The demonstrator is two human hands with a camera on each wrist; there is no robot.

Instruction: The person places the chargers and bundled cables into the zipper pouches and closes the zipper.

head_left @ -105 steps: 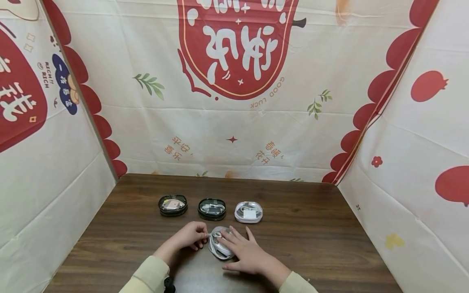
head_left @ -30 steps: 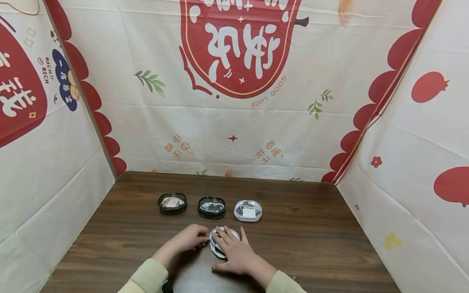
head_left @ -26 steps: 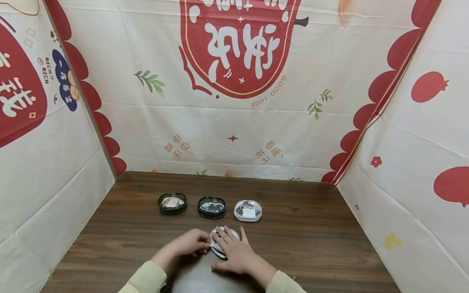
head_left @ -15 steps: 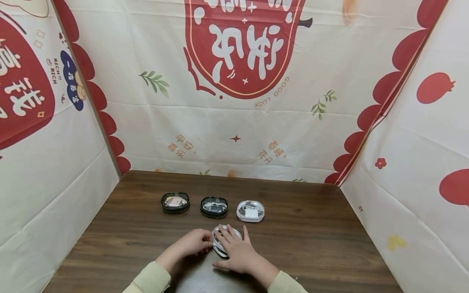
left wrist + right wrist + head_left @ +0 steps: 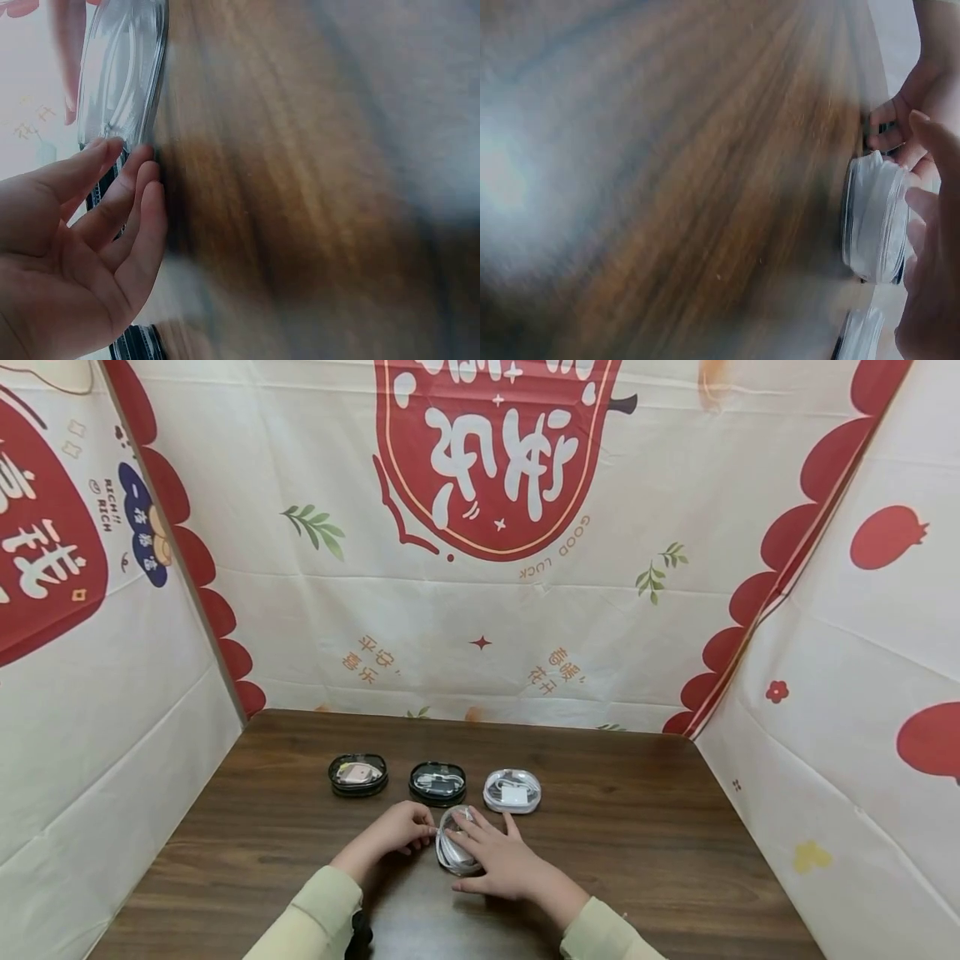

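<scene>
A clear oval zip case [image 5: 447, 853] with pale trim sits on the table, something white coiled inside it. At its left edge, my left hand [image 5: 396, 828] pinches the zipper pull between thumb and fingertip. The left wrist view shows that thumb [image 5: 90, 154] right at the end of the case; the pull itself is hidden by the fingertips. My right hand [image 5: 504, 860] lies over the case's right side with fingers spread, pressing on the top. In the right wrist view the case [image 5: 874, 217] stands between both hands, its near side facing the camera.
Behind the hands, three similar cases stand in a row: a black-trimmed one with a pinkish charger [image 5: 358, 775], a black-trimmed one with a white cable [image 5: 438, 785], and a white-trimmed one with a white plug [image 5: 513, 792]. Printed cloth walls [image 5: 480, 610] enclose the brown table [image 5: 615, 827].
My left hand has moved away from me along the case's left edge. The case has shifted slightly the same way, and my right hand now covers less of its top. The three other cases stay put.
</scene>
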